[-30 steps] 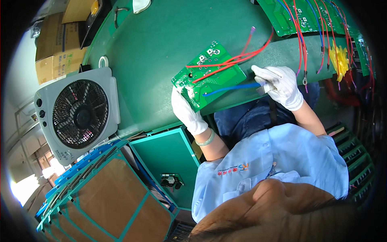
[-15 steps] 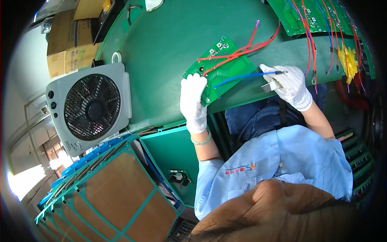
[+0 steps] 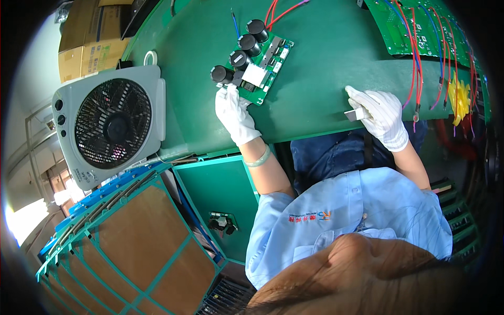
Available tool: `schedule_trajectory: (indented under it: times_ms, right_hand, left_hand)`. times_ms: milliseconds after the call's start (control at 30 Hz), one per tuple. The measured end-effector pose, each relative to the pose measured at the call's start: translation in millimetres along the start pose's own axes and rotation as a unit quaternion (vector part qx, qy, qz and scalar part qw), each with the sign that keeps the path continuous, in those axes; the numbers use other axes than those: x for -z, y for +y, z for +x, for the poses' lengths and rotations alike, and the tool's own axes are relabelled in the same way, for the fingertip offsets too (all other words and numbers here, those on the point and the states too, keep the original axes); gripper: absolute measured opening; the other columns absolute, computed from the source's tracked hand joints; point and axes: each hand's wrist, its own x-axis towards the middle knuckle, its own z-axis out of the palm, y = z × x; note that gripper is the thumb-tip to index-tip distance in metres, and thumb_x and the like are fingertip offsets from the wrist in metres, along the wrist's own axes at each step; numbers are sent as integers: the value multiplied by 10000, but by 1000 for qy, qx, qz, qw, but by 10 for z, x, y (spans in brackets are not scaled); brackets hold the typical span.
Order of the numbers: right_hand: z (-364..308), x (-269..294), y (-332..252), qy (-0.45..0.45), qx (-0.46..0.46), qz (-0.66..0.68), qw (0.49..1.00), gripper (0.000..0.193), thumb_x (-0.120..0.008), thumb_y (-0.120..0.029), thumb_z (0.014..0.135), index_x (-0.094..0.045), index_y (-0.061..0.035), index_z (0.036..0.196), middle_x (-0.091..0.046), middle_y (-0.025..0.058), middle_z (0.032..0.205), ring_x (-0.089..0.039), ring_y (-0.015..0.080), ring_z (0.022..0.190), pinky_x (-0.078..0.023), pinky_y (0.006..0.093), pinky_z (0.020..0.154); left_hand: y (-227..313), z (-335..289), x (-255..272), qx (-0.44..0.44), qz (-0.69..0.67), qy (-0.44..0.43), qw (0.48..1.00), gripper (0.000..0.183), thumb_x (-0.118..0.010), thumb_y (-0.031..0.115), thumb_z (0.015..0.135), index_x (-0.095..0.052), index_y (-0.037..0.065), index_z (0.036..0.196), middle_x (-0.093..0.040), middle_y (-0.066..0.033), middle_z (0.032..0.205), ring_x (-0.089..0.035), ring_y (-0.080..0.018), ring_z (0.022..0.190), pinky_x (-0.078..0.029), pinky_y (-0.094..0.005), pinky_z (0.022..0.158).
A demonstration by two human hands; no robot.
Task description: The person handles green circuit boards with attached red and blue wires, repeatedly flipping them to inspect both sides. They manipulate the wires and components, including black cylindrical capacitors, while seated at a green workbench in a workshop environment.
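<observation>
A green circuit board (image 3: 269,73) stands component side up, tilted on the green bench. Along its far left side sit several large black capacitors (image 3: 249,45), with a white block (image 3: 254,75) beside them. My gloved left hand (image 3: 234,115) pinches the board's near left corner by the capacitor there. Red wires (image 3: 273,14) and a blue wire (image 3: 235,23) stick out from beyond its far edge. Off to the right, my gloved right hand (image 3: 382,115) is closed on a small flat grey metal piece (image 3: 355,114), apart from the board.
At the far right, more green boards (image 3: 396,31) lie with red and blue wires hanging over the bench edge. A yellow bundle (image 3: 459,100) hangs beside them. A grey box fan (image 3: 113,126) stands left of the bench (image 3: 194,105), with cardboard boxes (image 3: 86,58) behind it.
The board has been turned over from its solder side to its component side and moved left and away with my left hand. My right hand no longer has the blue wire beside its fingers.
</observation>
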Motion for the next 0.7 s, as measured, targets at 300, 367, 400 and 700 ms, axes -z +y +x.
schedule_trajectory:
  times_ms: [300,367,400,700]
  right_hand:
    - [35,-43,-8,-23,-5,-37,999,358,-786,-114,753,-733,-79,1105,-692,65,813,-635,215,640,-463,324,549]
    - [41,-43,-23,-34,-17,-36,999,357,-786,-118,753,-734,-81,1104,-686,63,802,-633,218,638,-464,325,552]
    - [47,-39,-26,-40,-23,-38,998,357,-787,-120,753,-735,-83,1104,-683,63,796,-632,219,637,-464,325,554]
    - [24,13,-30,-67,-25,-45,996,376,-787,-147,760,-732,-86,1127,-695,90,868,-652,244,683,-497,339,594]
  left_hand:
    - [-23,4,66,30,-2,-1,1000,158,-641,165,967,-588,17,987,-575,-14,745,-512,-79,591,-423,-227,538]
    - [-23,-1,66,29,-3,-3,1000,162,-640,170,967,-590,17,991,-578,-10,753,-508,-74,594,-422,-225,540]
    - [-27,1,61,29,-4,-5,1000,164,-640,173,967,-592,18,993,-580,-8,757,-506,-72,596,-421,-224,541]
    - [35,33,177,76,39,-108,990,220,-691,177,922,-629,-2,1035,-602,18,807,-499,-45,652,-388,-202,574]
